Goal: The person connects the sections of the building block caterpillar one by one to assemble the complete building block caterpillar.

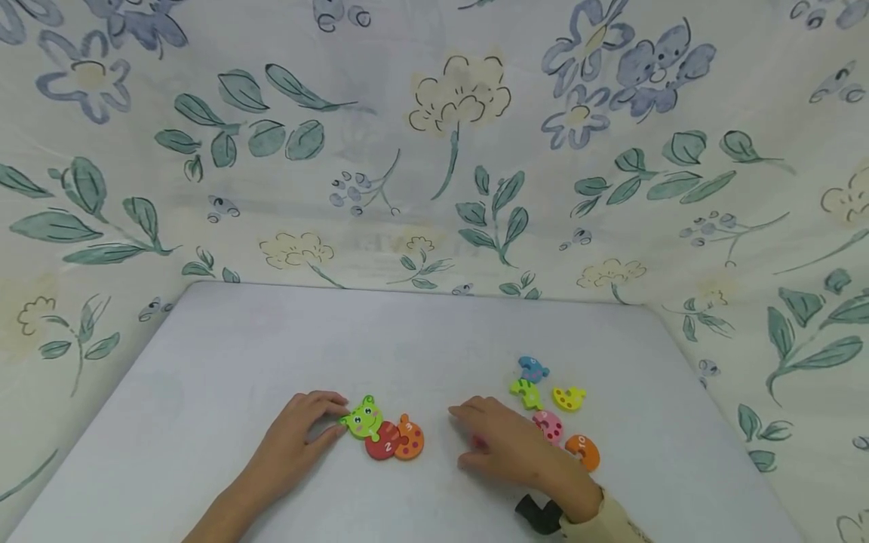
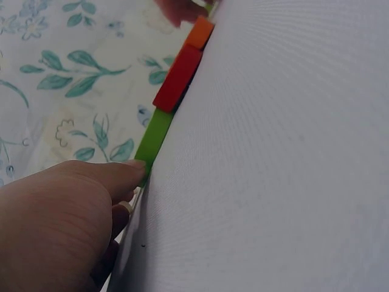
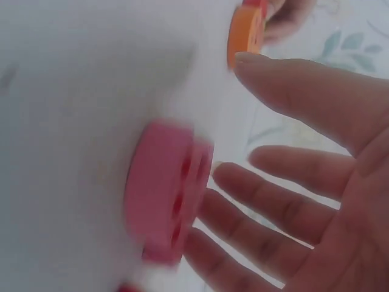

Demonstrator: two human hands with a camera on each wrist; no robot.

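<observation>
On the white table, a green caterpillar-head puzzle piece (image 1: 363, 419) with a smiling face joins a red piece (image 1: 383, 442) marked 2, which meets an orange dotted piece (image 1: 410, 437) marked 3. The thumb and index finger of my left hand (image 1: 296, 431) pinch the head piece's left edge; the left wrist view shows the thumb on its green side (image 2: 154, 137). My right hand (image 1: 498, 439) hovers to the right, fingers apart, holding nothing. Close to its fingers in the right wrist view stands a blurred pink piece (image 3: 159, 185); a reddish bit shows under the hand in the head view.
Loose pieces lie right of my right hand: blue (image 1: 532, 369), green (image 1: 526, 394), yellow (image 1: 569, 398), pink dotted (image 1: 548, 425) and orange (image 1: 584, 452) marked 10. A black object (image 1: 538, 514) sits partly behind the right forearm. Flowered cloth (image 1: 407, 188) rises behind the table.
</observation>
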